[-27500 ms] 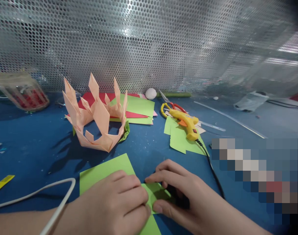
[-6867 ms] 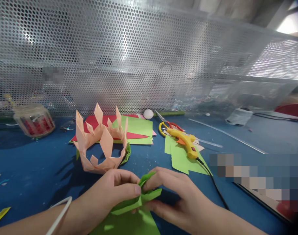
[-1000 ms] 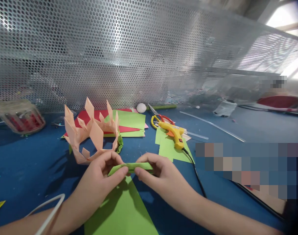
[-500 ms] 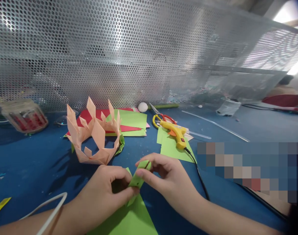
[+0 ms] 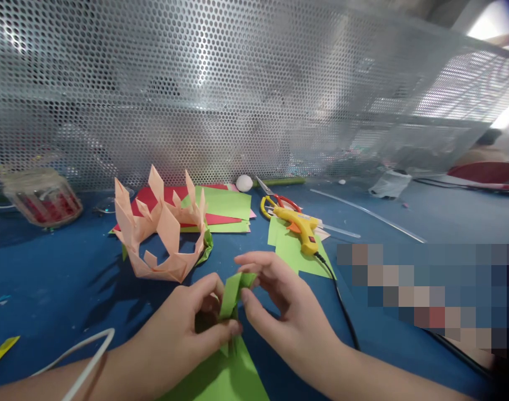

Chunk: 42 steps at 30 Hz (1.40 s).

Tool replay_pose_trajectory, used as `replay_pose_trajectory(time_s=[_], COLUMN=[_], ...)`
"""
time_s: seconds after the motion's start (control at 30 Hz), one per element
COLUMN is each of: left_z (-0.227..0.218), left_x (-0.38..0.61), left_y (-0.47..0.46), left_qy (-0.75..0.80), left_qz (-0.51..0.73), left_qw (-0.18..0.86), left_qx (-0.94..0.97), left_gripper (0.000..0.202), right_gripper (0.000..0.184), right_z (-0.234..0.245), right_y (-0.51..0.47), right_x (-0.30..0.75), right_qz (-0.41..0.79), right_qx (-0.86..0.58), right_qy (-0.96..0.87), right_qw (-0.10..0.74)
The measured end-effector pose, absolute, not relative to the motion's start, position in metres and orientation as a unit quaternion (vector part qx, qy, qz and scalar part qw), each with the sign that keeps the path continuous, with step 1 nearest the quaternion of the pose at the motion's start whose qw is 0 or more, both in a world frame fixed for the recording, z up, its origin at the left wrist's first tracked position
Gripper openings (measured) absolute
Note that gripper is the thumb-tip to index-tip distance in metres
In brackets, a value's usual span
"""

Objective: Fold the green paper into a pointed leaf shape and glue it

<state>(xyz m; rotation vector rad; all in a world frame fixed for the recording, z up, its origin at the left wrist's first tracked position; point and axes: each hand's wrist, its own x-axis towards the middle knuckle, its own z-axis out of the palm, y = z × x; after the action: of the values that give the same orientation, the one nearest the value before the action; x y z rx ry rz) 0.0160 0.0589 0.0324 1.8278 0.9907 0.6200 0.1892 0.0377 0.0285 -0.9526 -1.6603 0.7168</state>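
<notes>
A folded strip of green paper (image 5: 230, 295) stands between my two hands, its upper end bent over to the right. My left hand (image 5: 191, 323) pinches its lower part between thumb and fingers. With thumb and fingertips, my right hand (image 5: 283, 303) grips the bent upper end. Under the hands lies a larger green paper sheet (image 5: 233, 373), partly covered by my left hand and wrist. Just beyond my left hand stands a peach folded-paper crown (image 5: 169, 228) with tall points and a bit of green paper on its right side.
A yellow glue gun (image 5: 302, 227) lies on green paper, its black cord (image 5: 344, 312) running toward me past my right arm. Scissors (image 5: 275, 199), red and green sheets (image 5: 221, 203), a white ball (image 5: 244, 183), a glass jar (image 5: 41, 197) and clear sticks (image 5: 367, 214) lie along the back, before a perforated metal panel (image 5: 238, 100).
The green strip's upper end has been bent over to the right. My right fingers have shifted slightly around it, while my left hand keeps its pinch.
</notes>
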Motion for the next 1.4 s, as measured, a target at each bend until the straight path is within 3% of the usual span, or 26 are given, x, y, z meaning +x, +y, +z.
replay_pose_trajectory(time_s=[0.13,0.23,0.37,0.43,0.6,0.77,1.1,1.23,1.4], left_z=[0.034,0.031,0.021,0.016,0.014,0.021,0.026,0.03,0.028], left_x=[0.014,0.012,0.007,0.005,0.001,0.003,0.004,0.007,0.006], left_y=[0.056,0.052,0.047,0.046,0.044,0.043,0.044,0.045,0.049], left_qy=[0.394,0.385,0.314,0.28,0.3,0.307,0.297,0.289,0.285], left_qz=[0.271,0.3,0.376,0.392,0.393,0.39,0.38,0.382,0.378], left_qw=[0.422,0.412,0.331,0.274,0.233,0.141,0.136,0.121,0.176], left_qx=[0.77,0.769,0.807,0.833,0.837,0.856,0.866,0.869,0.863], left_gripper=[0.021,0.01,0.046,0.052,0.038,0.025,0.033,0.034,0.039], right_gripper=[0.034,0.038,0.037,0.036,0.028,0.032,0.016,0.023,0.023], right_z=[0.027,0.025,0.023,0.024,0.032,0.033,0.033,0.04,0.04], right_y=[0.035,0.033,0.033,0.033,0.031,0.03,0.029,0.028,0.025], right_x=[0.19,0.189,0.186,0.185,0.189,0.193,0.201,0.201,0.201], right_qz=[0.271,0.257,0.247,0.235,0.137,0.078,-0.023,-0.091,-0.069], right_qx=[-0.383,-0.374,-0.359,-0.345,-0.333,-0.316,-0.318,-0.338,-0.337], right_qy=[-0.706,-0.704,-0.683,-0.682,-0.744,-0.786,-0.843,-0.843,-0.844], right_qw=[0.53,0.546,0.586,0.6,0.562,0.525,0.434,0.409,0.411])
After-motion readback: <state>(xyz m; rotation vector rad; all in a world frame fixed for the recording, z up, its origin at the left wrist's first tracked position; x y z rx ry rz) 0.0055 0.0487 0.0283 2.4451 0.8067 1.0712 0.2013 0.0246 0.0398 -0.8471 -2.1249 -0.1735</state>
